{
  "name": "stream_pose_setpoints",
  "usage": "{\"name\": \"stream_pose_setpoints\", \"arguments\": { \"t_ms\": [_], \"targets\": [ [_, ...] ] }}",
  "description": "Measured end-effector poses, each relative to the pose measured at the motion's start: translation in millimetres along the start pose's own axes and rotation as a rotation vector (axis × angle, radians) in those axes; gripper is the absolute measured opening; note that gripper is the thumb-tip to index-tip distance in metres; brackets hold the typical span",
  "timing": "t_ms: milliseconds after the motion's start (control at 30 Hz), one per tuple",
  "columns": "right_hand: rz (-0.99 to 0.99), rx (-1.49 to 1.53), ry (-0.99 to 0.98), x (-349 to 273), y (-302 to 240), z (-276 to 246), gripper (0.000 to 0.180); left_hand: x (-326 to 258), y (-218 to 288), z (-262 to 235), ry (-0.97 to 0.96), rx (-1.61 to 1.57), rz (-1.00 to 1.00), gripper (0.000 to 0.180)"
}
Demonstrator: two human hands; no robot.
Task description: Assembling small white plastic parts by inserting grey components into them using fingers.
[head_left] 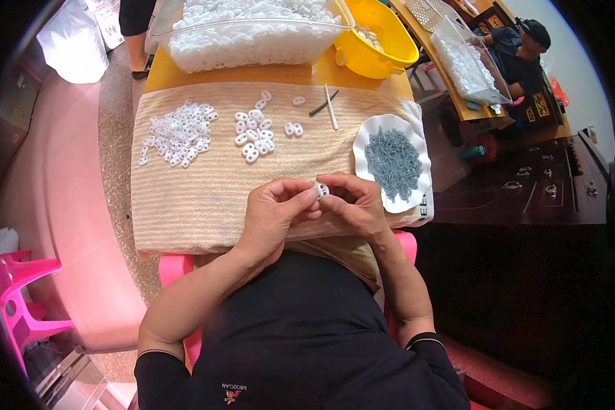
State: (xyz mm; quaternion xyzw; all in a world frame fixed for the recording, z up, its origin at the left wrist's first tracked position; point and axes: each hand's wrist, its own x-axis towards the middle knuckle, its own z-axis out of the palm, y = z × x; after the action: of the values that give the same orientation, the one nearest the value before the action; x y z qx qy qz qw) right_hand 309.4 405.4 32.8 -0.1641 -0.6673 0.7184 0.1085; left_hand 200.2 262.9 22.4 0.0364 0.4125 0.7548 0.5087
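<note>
Close to the table's near edge, my left hand (280, 210) and my right hand (355, 205) meet, fingertips pinched on one small white plastic piece with dark holes (322, 190). Fingers cover much of that piece. Beyond them on the striped cloth (184, 219) lies a loose group of white oval two-hole pieces (254, 130). Farther left is a heap of smaller white pieces (181, 133). A white scalloped dish (362, 147) to the right holds many small grey-blue slender parts (394, 164). One white stick (331, 108) crosses a black stick (318, 108) near the far edge.
A clear bin (246, 33) full of white pieces stands at the back, beside a yellow basin (396, 58). At the far right a person (516, 55) sits by another bin (468, 65). Pink stools (27, 301) stand on the left floor.
</note>
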Motion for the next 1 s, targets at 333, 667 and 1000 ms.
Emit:
{"name": "stream_pose_setpoints", "arguments": {
  "t_ms": [333, 667, 1000],
  "targets": [
    [-0.013, -0.022, 0.023, -2.9, -2.3, 3.3, 0.028, -3.2, 2.7, 0.9, -0.012, 0.004, -0.021, 0.015],
    [-0.005, 0.005, 0.047, -4.1, -2.1, 0.6, 0.028, -1.8, 1.9, 2.1, -0.020, 0.008, -0.040, 0.016],
    [-0.005, 0.070, 0.019, -3.6, -0.4, -1.9, 0.030, -2.0, 4.6, 4.1, 0.001, -0.022, -0.113, 0.017]
  ]
}}
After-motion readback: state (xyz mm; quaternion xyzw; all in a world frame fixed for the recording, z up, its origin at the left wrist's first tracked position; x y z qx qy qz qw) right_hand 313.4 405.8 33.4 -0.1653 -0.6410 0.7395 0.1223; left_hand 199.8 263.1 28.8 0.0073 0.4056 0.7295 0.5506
